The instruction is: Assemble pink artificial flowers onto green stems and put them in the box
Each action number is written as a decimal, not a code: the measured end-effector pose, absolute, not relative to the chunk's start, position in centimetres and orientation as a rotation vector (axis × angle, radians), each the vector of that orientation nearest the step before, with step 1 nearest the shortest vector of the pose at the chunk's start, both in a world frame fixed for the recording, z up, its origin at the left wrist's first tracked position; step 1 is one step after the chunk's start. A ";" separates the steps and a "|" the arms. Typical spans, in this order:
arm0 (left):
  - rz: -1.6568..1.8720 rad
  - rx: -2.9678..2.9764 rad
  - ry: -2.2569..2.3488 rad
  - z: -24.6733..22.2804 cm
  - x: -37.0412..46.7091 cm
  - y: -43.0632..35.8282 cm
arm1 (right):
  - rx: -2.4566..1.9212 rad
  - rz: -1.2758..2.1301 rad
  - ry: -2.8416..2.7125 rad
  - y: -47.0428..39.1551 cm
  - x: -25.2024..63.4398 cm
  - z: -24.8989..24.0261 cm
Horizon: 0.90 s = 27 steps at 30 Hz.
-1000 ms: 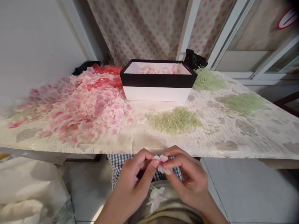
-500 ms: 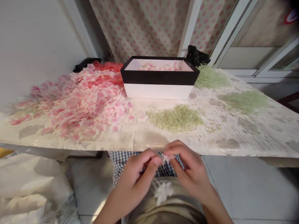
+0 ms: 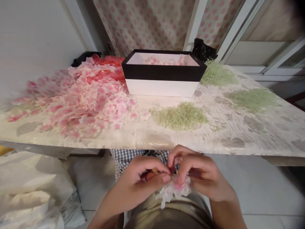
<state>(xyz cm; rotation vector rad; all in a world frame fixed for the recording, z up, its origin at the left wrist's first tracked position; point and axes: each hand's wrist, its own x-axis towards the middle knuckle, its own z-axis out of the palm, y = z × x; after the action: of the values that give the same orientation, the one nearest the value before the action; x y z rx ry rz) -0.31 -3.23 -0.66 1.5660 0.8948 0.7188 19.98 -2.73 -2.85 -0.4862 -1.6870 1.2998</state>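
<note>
Nearby, a black-and-white rectangular box (image 3: 163,87) holds pink-and-white petals (image 3: 164,60) as fingers (image 3: 164,179) of left hand (image 3: 140,176) and right hand (image 3: 202,173) pinch a ruffled, pink-centred white flower cluster (image 3: 179,190).

No legible text, label, brand or number is shown. A tiny pale mark (image 3: 195,58) is borne on the black rim of the box (image 3: 164,73), at its right end, but is too small to be deciphered. No lettering can be made out on the worktop covering (image 3: 238,127).
</note>
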 end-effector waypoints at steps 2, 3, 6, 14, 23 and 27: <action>0.709 1.554 0.910 -0.8 -0.3 -3.5 | -0.481 1.285 -1.691 -2.8 19.9 -3.0; 0.704 1.564 0.916 -0.9 -0.3 -3.6 | -0.488 1.281 -1.693 -2.9 19.9 -3.1; 0.688 1.616 0.927 -1.1 -0.3 -3.8 | -0.521 1.277 -1.706 -3.0 20.0 -3.1; 0.695 1.989 0.860 -0.7 -0.2 -3.6 | -0.585 1.251 -1.830 -3.0 20.3 -3.1; 0.636 2.153 0.776 -0.8 -0.2 -3.5 | -0.617 1.235 -1.898 -3.3 19.9 -3.0; 0.677 1.925 0.780 -0.8 -0.4 -3.1 | -0.535 1.410 -1.687 -3.2 19.3 -3.3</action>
<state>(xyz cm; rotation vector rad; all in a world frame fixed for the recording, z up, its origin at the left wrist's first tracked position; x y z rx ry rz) -0.44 -3.06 -0.80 1.9254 0.7801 0.6767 19.29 -3.15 -3.33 -0.5355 -1.6874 1.4097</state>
